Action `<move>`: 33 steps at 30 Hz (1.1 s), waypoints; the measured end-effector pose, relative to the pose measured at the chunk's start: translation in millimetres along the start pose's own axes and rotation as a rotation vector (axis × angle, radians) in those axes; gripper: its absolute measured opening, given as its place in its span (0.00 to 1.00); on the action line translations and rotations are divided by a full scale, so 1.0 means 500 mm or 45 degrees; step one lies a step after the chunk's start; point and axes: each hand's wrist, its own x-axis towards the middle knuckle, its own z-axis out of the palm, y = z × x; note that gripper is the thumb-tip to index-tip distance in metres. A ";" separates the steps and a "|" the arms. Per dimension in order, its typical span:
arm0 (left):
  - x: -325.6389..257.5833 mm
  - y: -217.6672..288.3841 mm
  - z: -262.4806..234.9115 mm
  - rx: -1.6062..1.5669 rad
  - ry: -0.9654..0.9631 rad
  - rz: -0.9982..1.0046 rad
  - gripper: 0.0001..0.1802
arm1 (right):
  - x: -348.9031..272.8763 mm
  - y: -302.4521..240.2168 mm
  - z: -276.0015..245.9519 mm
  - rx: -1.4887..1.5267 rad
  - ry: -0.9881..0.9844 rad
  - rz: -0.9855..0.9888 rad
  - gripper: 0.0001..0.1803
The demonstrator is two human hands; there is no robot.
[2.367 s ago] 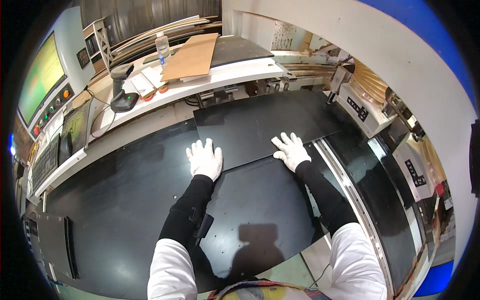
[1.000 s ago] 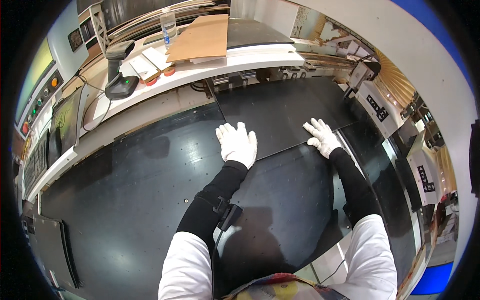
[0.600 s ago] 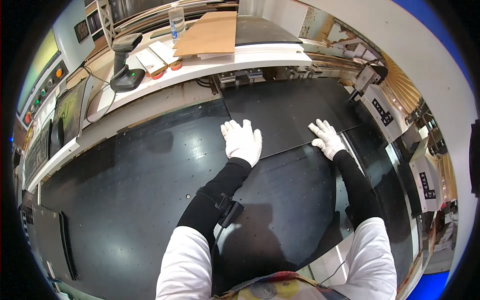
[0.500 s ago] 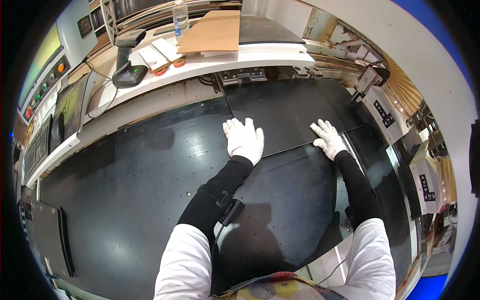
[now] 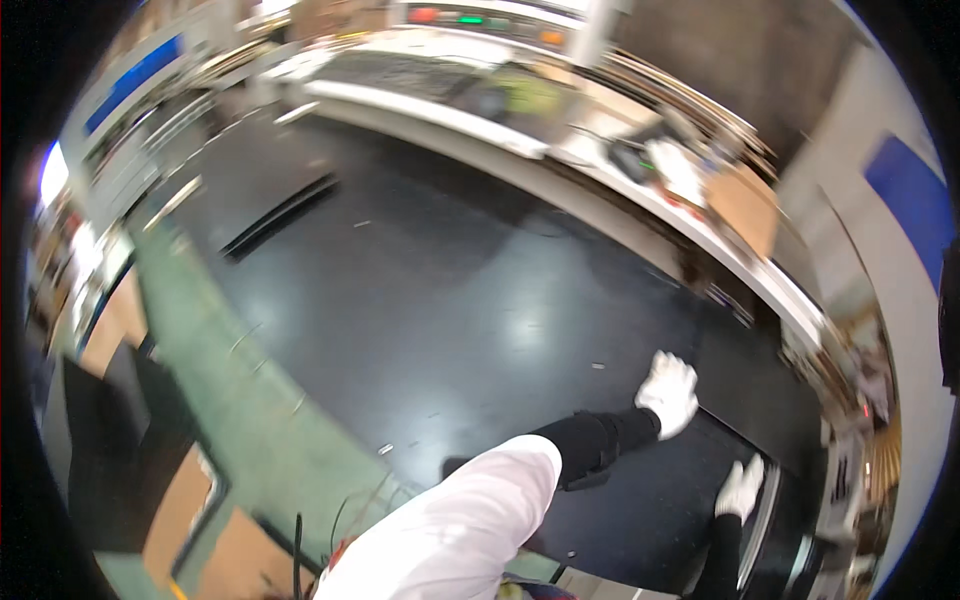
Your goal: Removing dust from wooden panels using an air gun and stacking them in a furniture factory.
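Note:
A flat black sheet (image 5: 765, 385) lies on the dark machine table (image 5: 400, 300), toward the right. My left hand (image 5: 668, 393), in a white glove, rests flat at the sheet's left edge, near its corner. Its fingers are stretched out and somewhat blurred. Closer to me, my right hand (image 5: 740, 488) lies along the near edge of the sheet, gloved as well, with fingers apart. Neither hand is wrapped round anything.
A long white shelf (image 5: 450, 118) runs behind the table, carrying a keyboard (image 5: 400, 75), a blurred scanner on a stand (image 5: 635, 155) and brown board (image 5: 742, 210). Dark sheets (image 5: 280, 215) lie at the table's far left. Boards (image 5: 180, 510) stand on the green floor (image 5: 230, 350).
My view has swung to the left, bringing the table's far end and the floor into sight. Both hands stay at the black sheet's edges, with the sheet little moved.

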 end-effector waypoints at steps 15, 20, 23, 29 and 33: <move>-0.879 -0.223 -0.324 -0.124 -0.231 -0.243 0.32 | -0.582 -0.528 -0.067 0.413 -0.483 -1.105 0.20; -1.153 -0.320 -0.377 -0.121 0.088 -1.074 0.28 | -0.808 -0.827 -0.005 1.305 -1.815 -0.999 0.16; -1.270 -0.345 -0.470 -0.199 0.117 -1.493 0.28 | -0.923 -1.003 0.035 1.226 -1.718 -1.394 0.17; -1.559 -0.452 -0.524 -0.263 0.416 -2.147 0.26 | -1.219 -1.406 0.184 1.409 -1.582 -1.741 0.16; -1.681 -0.531 -0.642 -0.149 0.596 -2.456 0.28 | -1.365 -1.702 0.244 1.499 -1.469 -1.710 0.20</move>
